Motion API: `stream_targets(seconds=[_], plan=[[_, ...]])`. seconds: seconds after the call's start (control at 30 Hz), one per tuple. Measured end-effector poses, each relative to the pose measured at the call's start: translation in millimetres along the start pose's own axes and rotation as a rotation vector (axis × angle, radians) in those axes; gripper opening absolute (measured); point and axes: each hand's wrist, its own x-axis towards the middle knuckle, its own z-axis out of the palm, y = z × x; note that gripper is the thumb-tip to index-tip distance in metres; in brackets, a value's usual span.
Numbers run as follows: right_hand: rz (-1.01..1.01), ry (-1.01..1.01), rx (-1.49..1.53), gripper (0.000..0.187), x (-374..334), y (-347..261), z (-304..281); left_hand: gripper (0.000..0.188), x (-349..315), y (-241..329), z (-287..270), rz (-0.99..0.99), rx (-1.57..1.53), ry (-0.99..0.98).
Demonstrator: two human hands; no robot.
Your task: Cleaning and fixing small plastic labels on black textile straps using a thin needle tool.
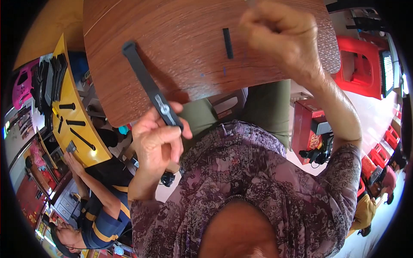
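A long dark grey strap (147,84) with a rounded loop at its far end is pinched between the thumb and fingers of my left hand (155,142). A pale grey patch marks the strap's near part, and its far end slants up over the brown wooden table (189,51). My right hand (282,36) is curled closed above the table's far right part, slightly blurred. What its fingertips hold, if anything, is hard to make out at the top edge of the picture. Between my hands a short black strip (228,43) lies flat on the table.
Small blue marks dot the tabletop near the strip. To the left, a yellow table (81,136) carries black straps and a stack of dark pieces (49,79); a co-worker's hand (74,162) rests at it. Red plastic stools (359,64) stand right, above a red box (307,124).
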Motion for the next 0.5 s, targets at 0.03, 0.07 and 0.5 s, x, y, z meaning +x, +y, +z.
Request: stream_targets(seconds=[0.03,0.07,0.5], plan=[[0.114,-0.138,0.098,0.015,-5,-6,0,0.038,5,2,-2,0.037,-0.008,-0.028],[0.113,-0.144,0.102,0.015,-10,-6,8,0.038,5,3,0,0.038,-0.010,-0.021],[-0.336,-0.663,0.097,0.024,-20,-10,55,0.031,6,-3,16,0.103,-0.067,-0.129]])
